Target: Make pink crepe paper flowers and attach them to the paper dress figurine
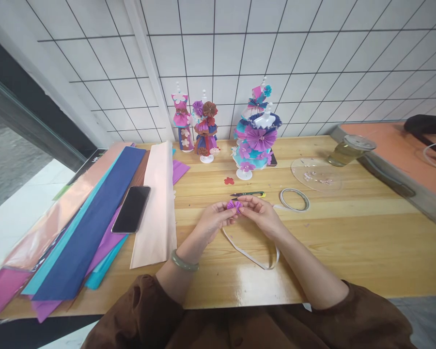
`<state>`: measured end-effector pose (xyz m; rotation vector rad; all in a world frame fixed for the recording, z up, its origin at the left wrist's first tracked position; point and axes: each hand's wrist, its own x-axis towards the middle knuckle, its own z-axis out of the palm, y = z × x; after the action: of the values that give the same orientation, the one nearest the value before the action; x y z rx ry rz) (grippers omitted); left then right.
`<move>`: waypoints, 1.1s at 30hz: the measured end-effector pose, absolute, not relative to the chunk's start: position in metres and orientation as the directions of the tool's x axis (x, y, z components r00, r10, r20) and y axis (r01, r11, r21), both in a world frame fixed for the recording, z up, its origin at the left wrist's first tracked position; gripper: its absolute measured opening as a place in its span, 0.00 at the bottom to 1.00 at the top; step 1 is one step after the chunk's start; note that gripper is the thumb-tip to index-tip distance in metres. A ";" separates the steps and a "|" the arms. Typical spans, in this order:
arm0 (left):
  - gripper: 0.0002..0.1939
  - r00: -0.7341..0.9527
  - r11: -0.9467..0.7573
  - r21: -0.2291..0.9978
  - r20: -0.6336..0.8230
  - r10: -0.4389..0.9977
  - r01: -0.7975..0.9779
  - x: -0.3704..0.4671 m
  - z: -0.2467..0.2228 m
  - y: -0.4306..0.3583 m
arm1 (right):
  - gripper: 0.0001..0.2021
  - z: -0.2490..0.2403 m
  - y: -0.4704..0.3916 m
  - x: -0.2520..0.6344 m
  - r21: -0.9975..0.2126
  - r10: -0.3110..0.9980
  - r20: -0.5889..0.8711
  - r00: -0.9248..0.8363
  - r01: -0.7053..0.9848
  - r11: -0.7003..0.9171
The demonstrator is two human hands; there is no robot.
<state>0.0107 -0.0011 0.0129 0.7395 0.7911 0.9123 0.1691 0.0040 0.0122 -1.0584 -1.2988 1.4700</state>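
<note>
A small pleated purple paper fan (234, 206) is pinched between both hands above the middle of the wooden table. My left hand (217, 217) grips its left side, and my right hand (260, 213) has fingertips on its right side. Below the hands a thin white strip (249, 258) curves over the tabletop, running toward the roll of tape (294, 199) at the right. Just behind my fingers lie small snips (259, 194) with a yellow end. A red paper flower (229, 181) rests a little farther back.
Decorated paper dress figures (262, 140) stand along the back, near the tiled wall. Folded coloured paper (94, 218) and a phone (131, 209) lie at the left. At the right are a clear plate (303, 182) with small bits and a cup of yellowish liquid (347, 151).
</note>
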 end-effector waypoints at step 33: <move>0.12 0.344 0.320 0.824 -0.164 0.925 -0.468 0.006 0.015 0.002 | 0.16 0.011 0.021 0.197 -0.770 0.955 0.274 -0.110 0.571 0.286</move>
<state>0.0057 0.0024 0.0151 0.7605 0.7213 1.0273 0.1965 0.0208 0.0114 -1.3824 -1.7871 0.6321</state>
